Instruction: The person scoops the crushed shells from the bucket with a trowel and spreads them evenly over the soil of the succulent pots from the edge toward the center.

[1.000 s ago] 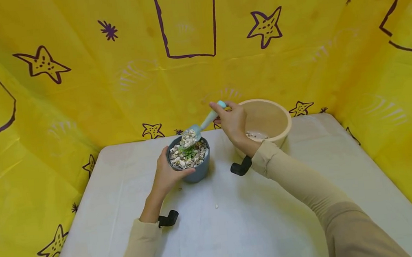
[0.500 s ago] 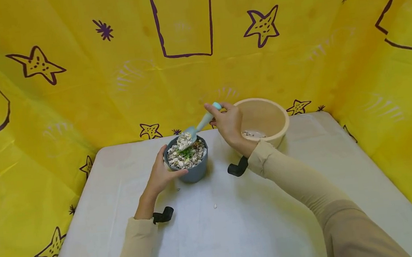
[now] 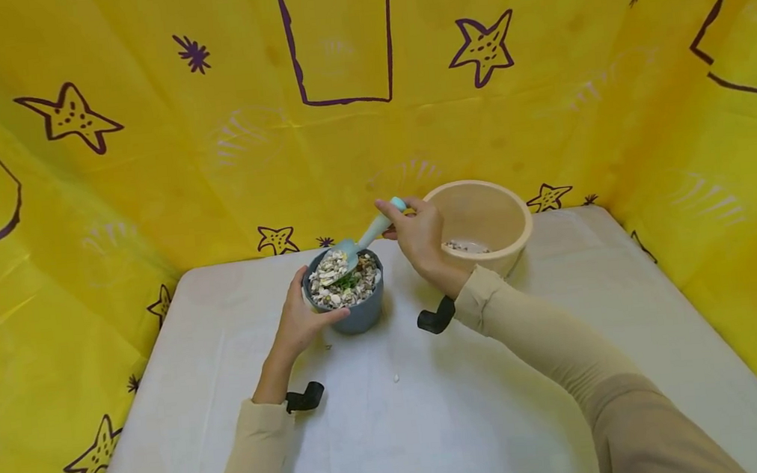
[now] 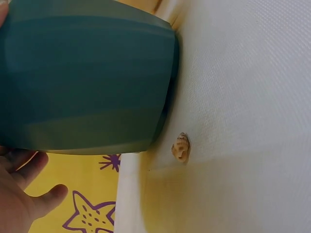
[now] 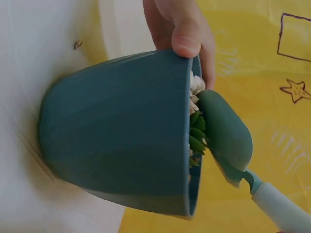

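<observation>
In the head view my left hand (image 3: 301, 318) grips a blue-grey flower pot (image 3: 361, 318) from the left, thumb along the near side. White and tan pebbles (image 3: 342, 297) fill the pot up to near the rim, around a small green succulent (image 3: 351, 279). My right hand (image 3: 421, 236) holds the handle of a light blue-green hand trowel (image 3: 373, 231). Its scoop carries pebbles and lies over the back left of the pot's mouth. In the right wrist view the scoop's underside (image 5: 228, 128) is close above the succulent leaves (image 5: 197, 133); whether they touch, I cannot tell.
A larger cream-tan pot (image 3: 524, 242) stands at the back right, a few pebbles on its bottom. A small shell (image 4: 181, 147) lies on the white-covered table (image 3: 436, 427) near the blue-grey pot, and a white pebble (image 3: 396, 378) is nearer me. Yellow printed cloth (image 3: 357, 148) hangs behind.
The trowel has moved lower and a little left over the pot, its scoop now closer to the pebbles. My left hand keeps its hold on the pot.
</observation>
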Available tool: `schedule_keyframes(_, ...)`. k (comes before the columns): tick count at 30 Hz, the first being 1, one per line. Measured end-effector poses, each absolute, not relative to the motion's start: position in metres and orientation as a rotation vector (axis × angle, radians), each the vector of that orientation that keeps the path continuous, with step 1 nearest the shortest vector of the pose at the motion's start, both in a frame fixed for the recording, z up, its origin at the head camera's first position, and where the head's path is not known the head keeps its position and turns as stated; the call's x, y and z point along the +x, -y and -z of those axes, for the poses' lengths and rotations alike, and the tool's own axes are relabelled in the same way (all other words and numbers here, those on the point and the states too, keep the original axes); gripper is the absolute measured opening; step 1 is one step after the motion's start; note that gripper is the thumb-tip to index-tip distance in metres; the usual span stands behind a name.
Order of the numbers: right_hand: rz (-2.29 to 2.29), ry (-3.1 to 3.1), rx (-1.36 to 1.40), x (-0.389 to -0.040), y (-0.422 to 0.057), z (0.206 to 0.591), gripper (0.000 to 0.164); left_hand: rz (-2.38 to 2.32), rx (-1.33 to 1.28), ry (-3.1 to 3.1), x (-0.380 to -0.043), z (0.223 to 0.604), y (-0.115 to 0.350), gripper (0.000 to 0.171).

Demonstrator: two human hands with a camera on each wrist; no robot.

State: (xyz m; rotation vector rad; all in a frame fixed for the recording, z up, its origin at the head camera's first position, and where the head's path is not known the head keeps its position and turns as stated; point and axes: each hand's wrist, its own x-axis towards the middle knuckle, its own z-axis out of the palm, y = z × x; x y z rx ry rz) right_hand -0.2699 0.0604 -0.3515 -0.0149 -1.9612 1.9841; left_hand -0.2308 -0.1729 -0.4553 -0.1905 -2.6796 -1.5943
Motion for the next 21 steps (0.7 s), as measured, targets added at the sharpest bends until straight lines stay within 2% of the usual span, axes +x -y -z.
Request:
schedule_keyframes(10,-2.018,1.891,-0.104,-0.276,-0.064,0.355,0.038,1.552,-0.147,2.695,-0.227,0.457,0.171,0.120)
schedule_keyframes(15,-1.908,1.925,-0.067,-0.276,-0.066,0.347,0.037,1.527,-0.092,2.717,-0.222,0.454,0.170,0.124)
schedule_keyframes(21,-1.790,1.944,0.026,-0.275,-0.067,0.340,0.035,1.583,-0.179,2.749,-0.231,0.455,0.176,0.123)
